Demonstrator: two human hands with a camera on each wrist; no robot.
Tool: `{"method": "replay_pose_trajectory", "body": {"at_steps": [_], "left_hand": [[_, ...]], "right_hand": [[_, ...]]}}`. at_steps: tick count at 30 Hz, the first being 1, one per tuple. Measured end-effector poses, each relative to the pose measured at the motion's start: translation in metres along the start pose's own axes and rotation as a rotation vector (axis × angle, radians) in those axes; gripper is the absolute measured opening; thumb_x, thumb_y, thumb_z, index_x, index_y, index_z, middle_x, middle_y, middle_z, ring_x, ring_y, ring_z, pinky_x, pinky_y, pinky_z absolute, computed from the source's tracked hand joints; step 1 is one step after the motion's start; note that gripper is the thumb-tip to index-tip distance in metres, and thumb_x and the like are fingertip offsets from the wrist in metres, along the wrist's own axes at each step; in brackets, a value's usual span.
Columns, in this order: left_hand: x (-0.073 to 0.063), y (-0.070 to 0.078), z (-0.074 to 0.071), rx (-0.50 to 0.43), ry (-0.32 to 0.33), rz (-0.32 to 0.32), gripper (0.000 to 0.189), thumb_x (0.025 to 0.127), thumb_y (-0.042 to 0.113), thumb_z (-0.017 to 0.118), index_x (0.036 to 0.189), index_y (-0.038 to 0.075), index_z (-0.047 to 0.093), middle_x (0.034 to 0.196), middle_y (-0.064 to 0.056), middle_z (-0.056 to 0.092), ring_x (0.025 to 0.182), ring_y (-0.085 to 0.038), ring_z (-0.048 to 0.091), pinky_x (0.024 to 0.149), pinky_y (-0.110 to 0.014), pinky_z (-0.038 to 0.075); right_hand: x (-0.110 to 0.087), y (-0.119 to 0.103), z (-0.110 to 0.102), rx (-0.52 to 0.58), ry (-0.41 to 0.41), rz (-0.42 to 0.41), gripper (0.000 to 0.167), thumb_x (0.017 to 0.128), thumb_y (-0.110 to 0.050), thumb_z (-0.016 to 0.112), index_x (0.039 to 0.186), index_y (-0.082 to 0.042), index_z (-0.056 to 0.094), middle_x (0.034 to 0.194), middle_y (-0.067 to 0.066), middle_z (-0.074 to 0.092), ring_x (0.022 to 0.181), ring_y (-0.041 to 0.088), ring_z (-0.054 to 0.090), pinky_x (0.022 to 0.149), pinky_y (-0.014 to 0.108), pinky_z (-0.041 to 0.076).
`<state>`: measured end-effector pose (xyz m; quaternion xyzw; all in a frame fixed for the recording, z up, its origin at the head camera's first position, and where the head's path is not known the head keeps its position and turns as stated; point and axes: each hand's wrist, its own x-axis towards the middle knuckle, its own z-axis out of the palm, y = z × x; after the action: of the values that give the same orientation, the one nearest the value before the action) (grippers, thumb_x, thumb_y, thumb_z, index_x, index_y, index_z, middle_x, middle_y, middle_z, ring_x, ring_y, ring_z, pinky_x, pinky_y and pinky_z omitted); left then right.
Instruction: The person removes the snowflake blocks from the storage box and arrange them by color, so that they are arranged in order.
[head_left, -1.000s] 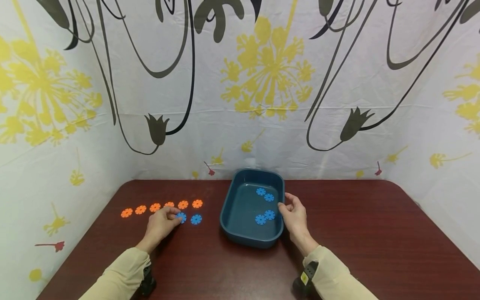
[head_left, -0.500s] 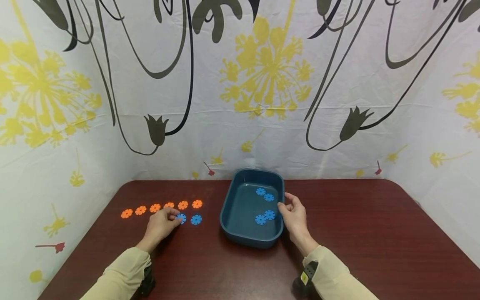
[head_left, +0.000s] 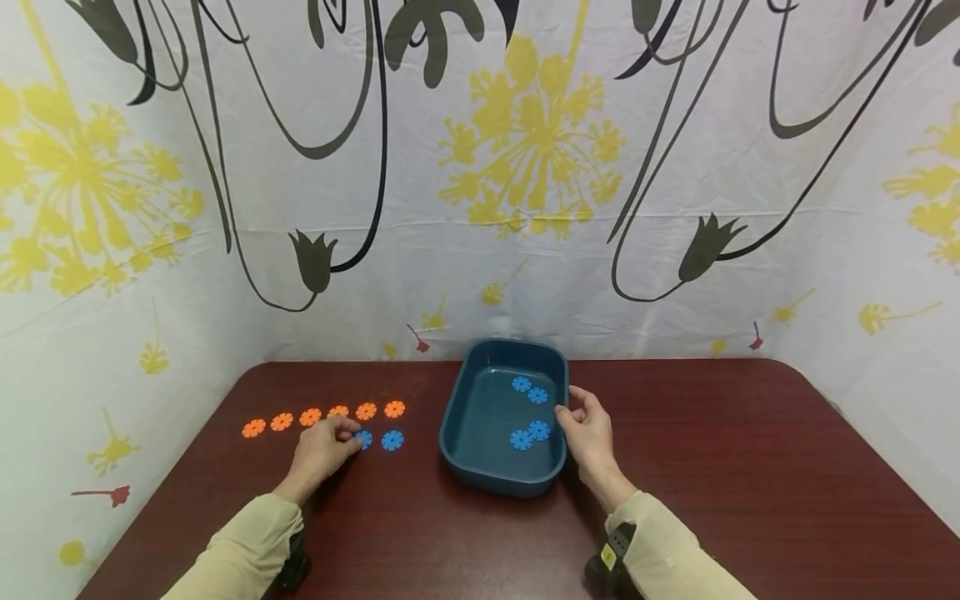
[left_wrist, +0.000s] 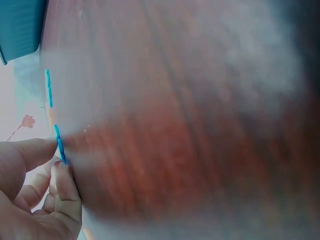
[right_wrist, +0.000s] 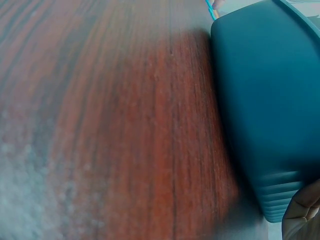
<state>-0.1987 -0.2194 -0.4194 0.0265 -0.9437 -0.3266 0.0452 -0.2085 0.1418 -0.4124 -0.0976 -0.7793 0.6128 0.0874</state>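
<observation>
At the left of the head view, my left hand (head_left: 321, 454) pinches the edge of a blue flower-shaped disc (head_left: 364, 439). The left wrist view shows that disc (left_wrist: 60, 145) edge-on at the thumb and fingertips, at the table surface. Just right of it lies another blue disc (head_left: 392, 440). My right hand (head_left: 588, 433) grips the right rim of a dark teal tray (head_left: 504, 482), thumb on the rim and fingers along the outer wall. Inside the tray are two pairs of blue discs (head_left: 521, 440). In the right wrist view only part of the right hand (right_wrist: 302, 212) shows.
Behind the left hand runs a row of several orange flower-shaped discs (head_left: 311, 417), one partly covered by the hand. All stands on a dark red wooden table (head_left: 750, 467). A patterned cloth (head_left: 555, 275) encloses its back and sides.
The left fingers have shifted very slightly on the blue disc, covering a bit more of it. The right hand and tray stay put.
</observation>
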Motion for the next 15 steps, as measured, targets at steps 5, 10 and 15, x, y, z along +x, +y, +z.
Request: {"method": "replay_pose_trajectory", "body": {"at_steps": [5,10,15], "left_hand": [[0.000,0.006,-0.001,-0.044,0.021,0.001,0.022,0.087,0.015,0.067,0.104,0.001,0.066,0.094,-0.011,0.067,0.083,-0.024,0.062,0.073,-0.041,0.052],[0.003,0.039,0.005,-0.142,0.057,0.103,0.021,0.087,0.016,0.067,0.104,0.003,0.066,0.095,-0.010,0.069,0.086,-0.025,0.064,0.073,-0.039,0.053],[0.000,0.086,0.020,-0.258,0.018,0.206,0.017,0.084,0.015,0.071,0.099,0.008,0.068,0.091,-0.006,0.070,0.081,-0.022,0.068,0.070,-0.034,0.055]], "right_hand": [[-0.001,0.000,0.001,-0.005,-0.009,0.002,0.044,0.091,-0.009,0.056,0.133,-0.001,0.046,0.068,0.003,0.050,0.060,0.013,0.046,0.052,0.023,0.040],[0.000,0.000,0.001,-0.001,0.002,-0.004,0.043,0.091,-0.009,0.056,0.133,-0.002,0.047,0.068,0.003,0.049,0.060,0.013,0.046,0.052,0.022,0.040],[-0.001,-0.001,0.000,-0.009,-0.002,-0.002,0.044,0.092,-0.010,0.055,0.133,-0.001,0.046,0.070,0.005,0.051,0.061,0.014,0.047,0.053,0.023,0.041]]}}
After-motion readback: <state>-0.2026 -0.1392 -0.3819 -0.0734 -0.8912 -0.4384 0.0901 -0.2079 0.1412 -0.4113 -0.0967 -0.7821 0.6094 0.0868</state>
